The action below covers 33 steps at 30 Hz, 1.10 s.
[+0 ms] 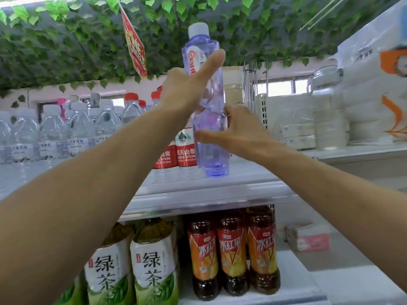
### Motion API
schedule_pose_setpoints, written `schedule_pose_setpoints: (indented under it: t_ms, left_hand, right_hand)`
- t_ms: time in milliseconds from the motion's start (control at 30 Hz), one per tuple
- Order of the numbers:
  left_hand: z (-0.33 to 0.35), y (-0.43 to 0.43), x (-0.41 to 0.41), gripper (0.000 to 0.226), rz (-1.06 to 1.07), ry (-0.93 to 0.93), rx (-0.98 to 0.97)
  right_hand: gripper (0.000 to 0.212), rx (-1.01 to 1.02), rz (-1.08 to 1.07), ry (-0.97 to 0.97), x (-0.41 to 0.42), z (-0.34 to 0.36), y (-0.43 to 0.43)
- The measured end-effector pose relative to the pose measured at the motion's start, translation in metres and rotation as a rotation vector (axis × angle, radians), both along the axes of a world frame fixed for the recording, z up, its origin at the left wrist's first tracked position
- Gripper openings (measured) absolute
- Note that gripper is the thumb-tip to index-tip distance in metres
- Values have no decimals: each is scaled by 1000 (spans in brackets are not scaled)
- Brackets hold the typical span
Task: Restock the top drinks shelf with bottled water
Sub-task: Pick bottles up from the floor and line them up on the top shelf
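Head view: both hands on one blue-tinted water bottle (209, 122), upright, slightly tilted, white cap up. Left hand (180, 93) grips its upper half, thumb stretched across the label. Right hand (240, 130) wraps the lower half from the right, thumb in front, fingers curled round. Bottle base is low over the top shelf (220, 190), just right of the red-labelled bottles (186, 150); touching the shelf or not, cannot tell. Clear water bottles (55, 133) fill the shelf's left

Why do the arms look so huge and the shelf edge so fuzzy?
Head view: the wide lens stretches the arms near the frame edges; the shelf edge is smeared with blur; the bottle, left hand and right hand look sharper.
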<state>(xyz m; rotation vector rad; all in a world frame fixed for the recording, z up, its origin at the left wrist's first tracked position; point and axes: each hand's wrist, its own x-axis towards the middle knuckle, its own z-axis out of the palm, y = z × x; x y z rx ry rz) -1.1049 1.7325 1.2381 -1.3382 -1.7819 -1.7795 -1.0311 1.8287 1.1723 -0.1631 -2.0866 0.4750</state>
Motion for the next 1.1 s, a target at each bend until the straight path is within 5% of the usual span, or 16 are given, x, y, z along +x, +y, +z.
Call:
schedule_pose_setpoints:
  t_ms: [67, 167, 433, 700, 1100]
  left_hand:
    - [7, 9, 7, 57, -13, 71, -112]
    - [8, 15, 1, 58, -56, 150, -173]
    - [-36, 44, -60, 91, 483, 814, -378]
    - [-2, 66, -73, 95, 890, 926, -501]
    - [8, 72, -71, 97, 884, 921, -589]
  right_hand:
    - [46, -42, 48, -4, 8, 5, 15]
    - [66, -150, 49, -30, 17, 7, 50]
    - [55, -288, -35, -186, 5, -4, 113]
    - [55, -320, 20, -307, -18, -12, 127]
    - [61, -373, -21, -302, -42, -13, 142]
